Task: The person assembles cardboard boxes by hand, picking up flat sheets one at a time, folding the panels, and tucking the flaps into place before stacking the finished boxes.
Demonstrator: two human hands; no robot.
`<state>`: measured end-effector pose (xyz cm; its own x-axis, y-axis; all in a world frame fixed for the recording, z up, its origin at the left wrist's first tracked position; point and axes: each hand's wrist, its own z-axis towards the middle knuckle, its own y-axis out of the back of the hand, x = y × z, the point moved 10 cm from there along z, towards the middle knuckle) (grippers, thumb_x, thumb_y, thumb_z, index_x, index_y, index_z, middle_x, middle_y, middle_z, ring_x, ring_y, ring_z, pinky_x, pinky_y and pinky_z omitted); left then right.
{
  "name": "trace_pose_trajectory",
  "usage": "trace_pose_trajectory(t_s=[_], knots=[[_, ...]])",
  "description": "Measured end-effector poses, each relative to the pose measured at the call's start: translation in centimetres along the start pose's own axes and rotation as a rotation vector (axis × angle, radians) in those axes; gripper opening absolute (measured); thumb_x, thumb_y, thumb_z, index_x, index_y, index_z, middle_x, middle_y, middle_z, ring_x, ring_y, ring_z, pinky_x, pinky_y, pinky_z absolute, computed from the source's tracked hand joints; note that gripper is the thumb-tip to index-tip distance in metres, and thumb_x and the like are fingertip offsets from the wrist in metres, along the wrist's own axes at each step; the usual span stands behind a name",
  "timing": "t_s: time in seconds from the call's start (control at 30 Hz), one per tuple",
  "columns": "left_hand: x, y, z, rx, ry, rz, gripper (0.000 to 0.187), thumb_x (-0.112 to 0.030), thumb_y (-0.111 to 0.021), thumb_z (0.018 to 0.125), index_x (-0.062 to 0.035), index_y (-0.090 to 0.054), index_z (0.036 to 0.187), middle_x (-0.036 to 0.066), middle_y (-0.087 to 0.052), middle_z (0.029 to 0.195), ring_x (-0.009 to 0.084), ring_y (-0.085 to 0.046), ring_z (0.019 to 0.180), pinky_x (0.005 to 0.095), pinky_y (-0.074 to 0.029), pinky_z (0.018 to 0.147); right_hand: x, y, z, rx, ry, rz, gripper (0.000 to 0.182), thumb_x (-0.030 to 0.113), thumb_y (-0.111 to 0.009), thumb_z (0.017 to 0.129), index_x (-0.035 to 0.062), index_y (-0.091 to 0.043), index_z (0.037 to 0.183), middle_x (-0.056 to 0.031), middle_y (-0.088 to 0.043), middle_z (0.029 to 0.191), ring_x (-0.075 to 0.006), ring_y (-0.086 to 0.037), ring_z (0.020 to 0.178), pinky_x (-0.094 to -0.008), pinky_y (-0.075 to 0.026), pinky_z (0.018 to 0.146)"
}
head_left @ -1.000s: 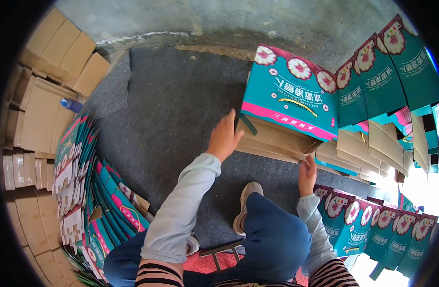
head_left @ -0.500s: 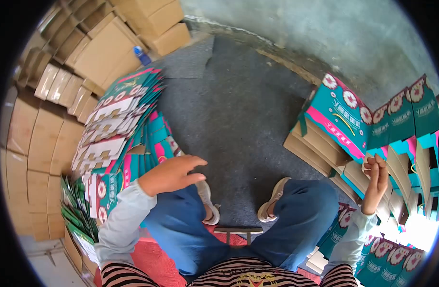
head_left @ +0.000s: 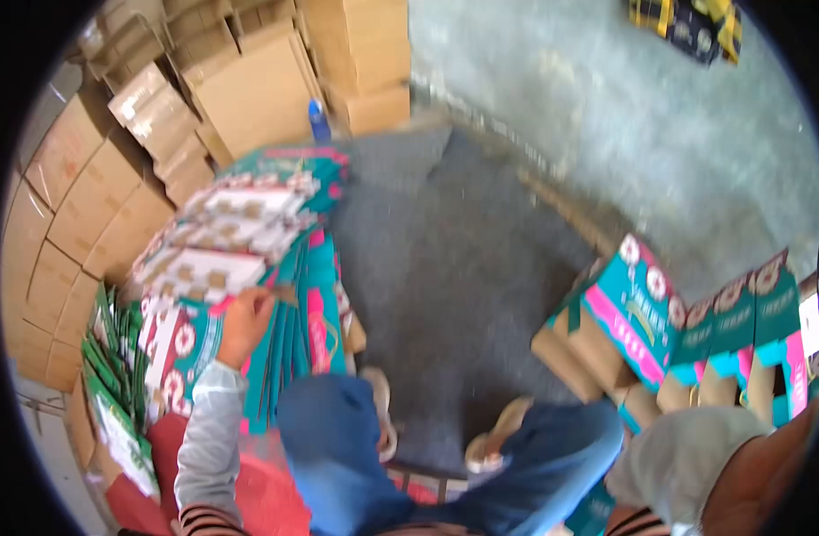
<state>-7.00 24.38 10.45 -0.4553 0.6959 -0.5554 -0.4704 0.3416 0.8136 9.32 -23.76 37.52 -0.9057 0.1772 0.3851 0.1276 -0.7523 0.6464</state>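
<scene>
My left hand (head_left: 242,329) is at the stack of flattened teal, pink and white printed cartons (head_left: 195,348) on my left. Its fingers are curled against the top carton and look closed on it, though motion blur softens the fingertips. My right hand (head_left: 767,469) is large and blurred at the lower right, very close to the camera. Its fingers cannot be made out, nor whether anything is in them. Beyond it, on the right, stand opened teal and pink cartons (head_left: 633,313) with brown insides.
Brown boxes (head_left: 249,98) are piled along the left and back. A blue bottle (head_left: 318,119) stands beside them. Green packets (head_left: 115,375) lie at the lower left, near a red cover (head_left: 258,482). A black and yellow bundle (head_left: 691,27) lies on the floor at the top right.
My left hand has moved from above my knee to the carton stack, and its fingers have curled. My right hand has come up close to the camera. The view has shifted.
</scene>
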Motion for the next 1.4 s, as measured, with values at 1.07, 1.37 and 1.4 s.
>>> trace_pose_trajectory(t_s=[1.07,1.37,1.4], knots=[[12.9,-11.8,27.6,0.054,-0.102,0.915,0.01,-0.007,-0.051,0.087,-0.0053,-0.058,0.094,0.016,-0.059,0.095,0.0341,-0.067,0.08,0.0424,-0.056,0.061,-17.6,-20.3,-6.8,0.634,-0.596,0.164,0.049,0.01,-0.069,0.081,-0.003,-0.05,0.125,-0.0187,-0.06,0.104,-0.0253,-0.065,0.08,-0.031,-0.053,0.066],[9.6,-9.5,26.3,-0.049,-0.216,1.002,0.012,-0.005,-0.054,0.084,-0.0058,-0.054,0.096,0.013,-0.059,0.096,0.0306,-0.067,0.073,0.0395,-0.056,0.059,-28.6,-12.9,-14.1,0.729,-0.656,-0.739,0.04,0.013,-0.067,0.077,0.0022,-0.056,0.114,-0.0161,-0.056,0.095,-0.0354,-0.058,0.089,-0.0441,-0.047,0.071],[8.5,-8.9,26.0,-0.044,-0.235,0.998,0.014,-0.005,-0.054,0.083,-0.0058,-0.053,0.097,0.014,-0.059,0.097,0.0308,-0.067,0.073,0.0392,-0.056,0.06,-27.3,-15.0,-13.6,0.746,-0.653,-0.586,0.041,0.014,-0.067,0.078,0.0026,-0.056,0.115,-0.0165,-0.056,0.096,-0.0357,-0.058,0.09,-0.0444,-0.047,0.071]])
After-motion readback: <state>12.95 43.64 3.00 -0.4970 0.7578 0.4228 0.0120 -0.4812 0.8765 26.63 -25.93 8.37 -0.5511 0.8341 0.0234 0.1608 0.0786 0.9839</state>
